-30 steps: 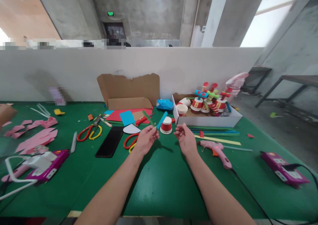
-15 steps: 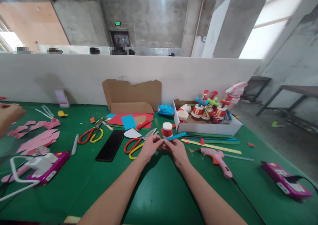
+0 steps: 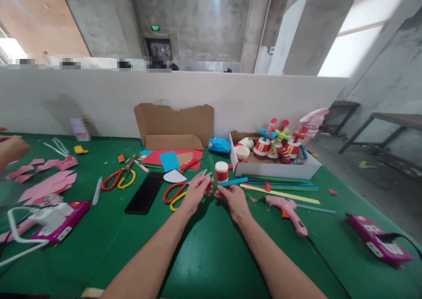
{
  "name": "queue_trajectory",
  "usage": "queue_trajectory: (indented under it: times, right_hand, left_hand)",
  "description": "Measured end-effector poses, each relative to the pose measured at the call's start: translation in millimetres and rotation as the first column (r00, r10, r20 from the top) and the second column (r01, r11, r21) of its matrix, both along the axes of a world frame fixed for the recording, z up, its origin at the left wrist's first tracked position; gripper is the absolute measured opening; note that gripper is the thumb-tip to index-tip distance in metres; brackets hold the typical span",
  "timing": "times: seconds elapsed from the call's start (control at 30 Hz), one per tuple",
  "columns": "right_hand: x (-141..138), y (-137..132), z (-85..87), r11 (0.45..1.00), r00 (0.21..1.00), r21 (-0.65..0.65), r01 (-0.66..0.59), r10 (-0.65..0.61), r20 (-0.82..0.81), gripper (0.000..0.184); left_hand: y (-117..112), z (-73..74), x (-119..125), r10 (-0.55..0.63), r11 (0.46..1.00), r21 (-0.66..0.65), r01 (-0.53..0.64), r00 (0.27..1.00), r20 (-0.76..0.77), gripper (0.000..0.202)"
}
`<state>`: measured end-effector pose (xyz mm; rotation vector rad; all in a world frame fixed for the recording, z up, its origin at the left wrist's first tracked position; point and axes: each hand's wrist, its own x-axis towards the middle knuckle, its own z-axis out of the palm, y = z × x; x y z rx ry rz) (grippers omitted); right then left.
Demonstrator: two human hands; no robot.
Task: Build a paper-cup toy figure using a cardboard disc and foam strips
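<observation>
My left hand (image 3: 197,192) and my right hand (image 3: 232,196) meet low over the green table (image 3: 211,250), fingers pinched together. Between them they hold two paper strips joined at the fingertips: a green strip (image 3: 212,172) pointing up and away, and a blue strip (image 3: 234,181) running out to the right. A small red-and-white paper cup (image 3: 221,171) stands just behind the strips. Red-and-yellow scissors (image 3: 176,191) lie beside my left hand.
A white box (image 3: 273,169) of finished cup toys sits at right, long paper strips (image 3: 283,192) and a pink glue gun (image 3: 288,206) before it. A black phone (image 3: 145,193), more scissors (image 3: 118,178), coloured sheets, a cardboard piece and pink scraps lie left. Another person's hand (image 3: 9,148) shows at far left.
My hands came together and dropped toward the table. The right hand took hold of the strips with the left, and the blue strip swung from upright to pointing right.
</observation>
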<state>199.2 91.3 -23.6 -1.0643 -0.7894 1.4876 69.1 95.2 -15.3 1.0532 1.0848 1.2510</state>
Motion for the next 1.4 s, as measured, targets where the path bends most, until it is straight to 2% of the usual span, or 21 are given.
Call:
queue_trajectory:
  times: [0.2, 0.4, 0.5, 0.7, 1.03, 1.13, 1.23, 1.4]
  right_hand:
    - [-0.2, 0.2, 1.3, 0.997, 0.999, 0.066, 0.041, -0.043, 0.028, 0.028]
    - [-2.4, -3.0, 2.0, 0.990, 0.997, 0.139, 0.013, -0.024, 0.076, 0.024]
    - [-3.2, -3.7, 0.1, 0.993, 0.999, 0.115, -0.008, 0.003, 0.045, 0.026]
    - [-3.5, -2.1, -3.7, 0.998, 1.000, 0.062, -0.011, 0.013, -0.026, 0.029]
    - [-4.5, -2.7, -1.7, 0.998, 1.000, 0.065, -0.010, 0.011, -0.004, 0.031]
    - [-4.7, -2.4, -0.3, 0.998, 1.000, 0.062, 0.011, -0.013, 0.020, 0.029]
    - [-4.6, -0.8, 0.5, 0.995, 0.996, 0.047, 0.089, -0.090, 0.013, 0.029]
    - [-4.7, -0.2, 0.4, 0.987, 0.989, 0.067, 0.144, -0.142, -0.029, 0.028]
  left_hand:
    - [0.2, -4.9, 5.5, -0.063, 0.997, 0.037, 0.066, 0.994, -0.090, 0.035]
    - [0.2, -5.6, 7.1, 0.022, 0.997, 0.081, -0.016, 0.998, -0.066, 0.035]
    - [1.2, -6.3, 4.3, 0.059, 0.994, 0.096, -0.050, 0.994, -0.091, 0.035]
    - [1.9, -7.4, 2.5, 0.061, 0.994, 0.090, -0.055, 0.995, -0.075, 0.034]
    - [1.9, -6.1, 3.4, 0.083, 0.993, 0.087, -0.080, 0.996, -0.025, 0.036]
    - [1.2, -5.5, 3.2, 0.066, 0.996, 0.062, -0.065, 0.998, -0.011, 0.037]
    - [0.3, -5.2, 4.0, 0.015, 1.000, 0.019, -0.015, 1.000, -0.009, 0.035]
    - [0.5, -6.5, 6.4, -0.057, 0.998, 0.003, 0.057, 0.996, -0.070, 0.034]
